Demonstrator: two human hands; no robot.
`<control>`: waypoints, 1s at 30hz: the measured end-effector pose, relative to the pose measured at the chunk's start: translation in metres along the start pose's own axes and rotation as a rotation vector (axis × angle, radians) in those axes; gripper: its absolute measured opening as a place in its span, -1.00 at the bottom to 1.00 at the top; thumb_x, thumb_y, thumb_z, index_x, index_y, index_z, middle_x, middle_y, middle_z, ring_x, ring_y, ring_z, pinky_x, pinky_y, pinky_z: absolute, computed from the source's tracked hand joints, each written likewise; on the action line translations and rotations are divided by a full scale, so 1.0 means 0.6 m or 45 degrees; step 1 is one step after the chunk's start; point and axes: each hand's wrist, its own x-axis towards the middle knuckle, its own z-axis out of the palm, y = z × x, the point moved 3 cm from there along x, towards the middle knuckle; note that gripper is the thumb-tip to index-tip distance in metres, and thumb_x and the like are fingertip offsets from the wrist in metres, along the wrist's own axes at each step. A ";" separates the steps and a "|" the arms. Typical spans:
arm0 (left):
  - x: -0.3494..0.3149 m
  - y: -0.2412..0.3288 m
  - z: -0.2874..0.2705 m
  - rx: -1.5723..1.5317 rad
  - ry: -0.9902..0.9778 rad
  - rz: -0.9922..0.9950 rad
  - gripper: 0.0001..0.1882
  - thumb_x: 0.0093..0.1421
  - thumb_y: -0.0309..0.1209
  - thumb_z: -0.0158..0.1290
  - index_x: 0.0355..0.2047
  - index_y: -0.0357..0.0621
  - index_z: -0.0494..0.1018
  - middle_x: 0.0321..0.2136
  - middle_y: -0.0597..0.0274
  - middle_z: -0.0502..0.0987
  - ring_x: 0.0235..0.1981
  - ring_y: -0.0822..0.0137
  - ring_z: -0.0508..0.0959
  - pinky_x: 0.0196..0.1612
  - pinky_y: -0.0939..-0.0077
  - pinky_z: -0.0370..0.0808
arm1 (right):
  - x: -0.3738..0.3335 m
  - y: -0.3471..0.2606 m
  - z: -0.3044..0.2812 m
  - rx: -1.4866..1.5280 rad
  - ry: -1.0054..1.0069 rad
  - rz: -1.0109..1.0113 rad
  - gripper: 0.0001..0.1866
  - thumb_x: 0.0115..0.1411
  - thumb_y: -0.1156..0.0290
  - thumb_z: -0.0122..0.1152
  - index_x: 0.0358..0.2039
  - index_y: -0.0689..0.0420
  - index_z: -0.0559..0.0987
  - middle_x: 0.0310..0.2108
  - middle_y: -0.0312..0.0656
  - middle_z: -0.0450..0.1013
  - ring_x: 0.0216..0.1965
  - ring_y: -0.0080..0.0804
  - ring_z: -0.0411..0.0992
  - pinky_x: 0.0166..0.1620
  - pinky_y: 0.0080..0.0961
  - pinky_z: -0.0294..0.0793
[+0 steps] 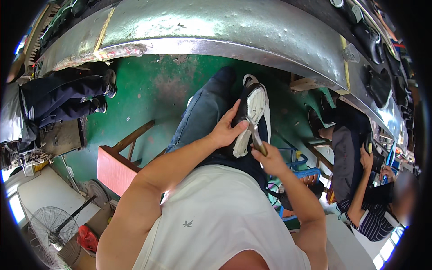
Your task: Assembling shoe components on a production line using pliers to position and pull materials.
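Left hand (228,130) pinches the shoe (256,104) by its side; right hand (271,159) is wrapped round the tool (259,144), metal end at the shoe. Shoe lies bottom up over the lap (219,159). We see a clear cup (351,53) on the bench (270,24), contents we can't tell. Small dark mark (188,223) on the white shirt (220,198).
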 end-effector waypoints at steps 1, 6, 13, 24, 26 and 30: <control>0.003 -0.007 0.001 0.084 0.015 0.023 -0.09 0.37 -0.28 0.12 0.51 -0.07 -0.21 0.39 0.09 0.12 0.37 0.32 0.15 0.41 0.44 0.05 | -0.001 -0.008 -0.015 0.192 -0.228 0.215 -0.73 0.28 0.34 0.20 -0.08 0.19 0.52 -0.45 0.02 0.50 -0.40 0.06 0.49 -0.24 -0.21 0.48; 0.000 0.003 0.010 0.403 0.099 -0.009 -0.13 0.34 -0.34 0.12 0.51 -0.11 -0.14 0.33 -0.01 0.19 0.35 0.26 0.19 0.39 0.41 0.10 | -0.012 -0.084 -0.074 -0.742 0.012 -0.283 -0.56 0.22 0.50 0.16 0.11 0.32 0.43 -0.16 0.09 0.50 -0.08 0.04 0.48 -0.04 -0.21 0.51; -0.005 0.003 0.019 0.519 0.297 0.020 -0.13 0.27 -0.27 0.17 0.47 -0.12 -0.02 0.16 -0.20 0.43 0.17 -0.02 0.44 0.25 0.31 0.33 | 0.047 -0.202 -0.141 -1.240 -0.237 -0.317 -0.61 0.17 0.49 0.19 0.01 0.36 0.48 -0.13 0.20 0.50 -0.04 0.11 0.47 0.00 -0.15 0.51; 0.010 0.028 -0.018 0.431 0.234 -0.045 -0.20 0.33 -0.38 0.08 0.49 -0.05 -0.05 0.20 -0.31 0.39 0.15 0.01 0.53 0.17 0.39 0.44 | 0.085 -0.038 -0.040 -0.561 0.110 -0.121 -0.70 0.25 0.24 0.26 -0.17 0.21 0.57 -0.36 0.11 0.55 -0.29 0.15 0.54 -0.18 -0.07 0.49; 0.015 0.035 -0.014 0.706 0.214 0.268 -0.24 0.38 -0.46 0.01 0.49 -0.10 -0.08 0.26 -0.24 0.34 0.28 0.09 0.40 0.28 0.43 0.31 | 0.080 -0.018 -0.016 -0.465 0.228 -0.150 -0.69 0.24 0.24 0.26 -0.14 0.21 0.57 -0.36 0.11 0.55 -0.31 0.15 0.53 -0.19 -0.08 0.49; 0.009 0.058 0.001 1.062 0.108 0.293 -0.28 0.36 -0.44 -0.01 0.47 -0.02 -0.01 0.26 -0.40 0.28 0.22 -0.24 0.41 0.22 0.24 0.42 | 0.066 0.015 -0.028 -0.384 0.176 -0.177 -0.69 0.26 0.28 0.25 -0.10 0.23 0.56 -0.42 0.00 0.55 -0.39 -0.08 0.57 -0.32 -0.23 0.52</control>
